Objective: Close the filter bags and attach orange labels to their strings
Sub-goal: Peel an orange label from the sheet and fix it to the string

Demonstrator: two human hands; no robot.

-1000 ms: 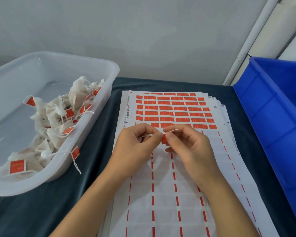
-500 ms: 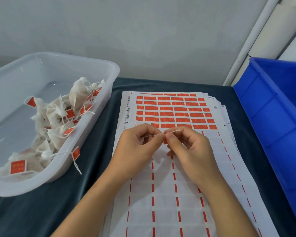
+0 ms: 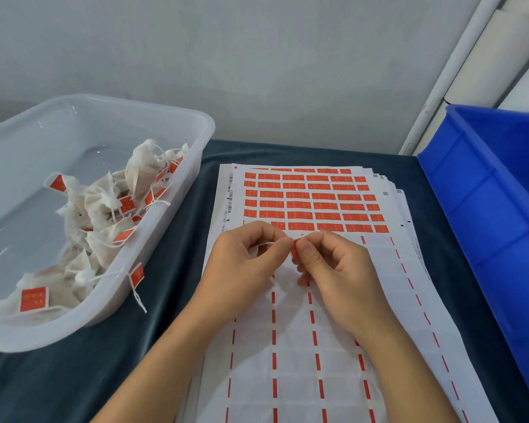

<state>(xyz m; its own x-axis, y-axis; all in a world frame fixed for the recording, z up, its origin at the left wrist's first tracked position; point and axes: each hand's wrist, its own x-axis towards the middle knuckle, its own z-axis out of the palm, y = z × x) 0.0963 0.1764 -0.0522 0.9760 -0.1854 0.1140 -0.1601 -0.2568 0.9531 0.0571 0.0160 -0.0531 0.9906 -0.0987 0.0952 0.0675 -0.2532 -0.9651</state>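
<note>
Between the two thumbs, right over the middle of the label sheet [image 3: 318, 300], a small orange label [image 3: 294, 251] is being pinched: the right hand [image 3: 333, 270] has thumb and forefinger curled onto it, and the left hand [image 3: 245, 264] meets it from the other side, its fingers curled round a thin white string [image 3: 268, 244] that runs back into the palm. Whichever filter bag this string belongs to is hidden under the left hand, so I can't say if it is closed. Well off to the left of the grip, a translucent plastic tub [image 3: 177, 123] holds a heap of soft, crumpled white filter bags [image 3: 104, 215], cinched shut and already carrying glossy orange tags, so a good batch looks done. Just beyond the grip the sheet keeps several rows of unused labels [image 3: 312, 203]; nearer than the grip only bare white backing with orange dashes remains. To the right stands a rigid blue crate [image 3: 486, 209], contents unseen. All of it sits on a dark cloth [image 3: 74, 377]
</note>
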